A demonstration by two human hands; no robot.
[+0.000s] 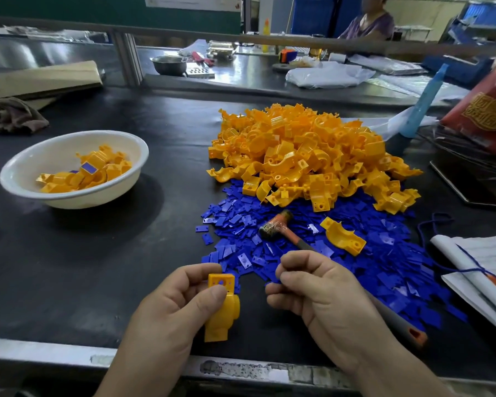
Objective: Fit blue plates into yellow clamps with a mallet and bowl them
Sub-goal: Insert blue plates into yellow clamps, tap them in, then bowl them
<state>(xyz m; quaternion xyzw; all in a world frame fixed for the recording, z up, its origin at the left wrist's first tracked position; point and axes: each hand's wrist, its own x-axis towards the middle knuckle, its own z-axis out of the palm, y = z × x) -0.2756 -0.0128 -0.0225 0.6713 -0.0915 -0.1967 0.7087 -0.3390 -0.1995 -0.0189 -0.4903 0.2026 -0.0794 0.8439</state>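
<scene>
Two hands: both are low at the near edge of the black-topped table [83,267], close together but not touching.
Left hand [166,305]: fingers and thumb curled round one yellow plastic pipe clamp [221,308], held upright with its holed square face towards the camera.
Right hand [321,293]: fingers curled, thumb against forefinger. A sliver of blue shows at the fingertips, but I cannot tell whether it is pinched or lies on the table behind.
Mallet [278,230]: an orange-and-grey rubber-headed one lying on the blue plates, its handle running under the right hand to the near edge.
Blue plates [370,270]: small flat plastic rectangles spread from mid-table to the near right, with one loose yellow clamp [344,239] on top.
Yellow heap [307,156]: a pile of clamps behind the plates, overlapping their far side.
White bowl [98,196]: a round one towards the left edge, well apart from the hands and holding fitted clamps.
Open room: bare black surface lies between bowl, hands and plates.
Right edge: a lined paper notebook [476,270] beside the plates.
</scene>
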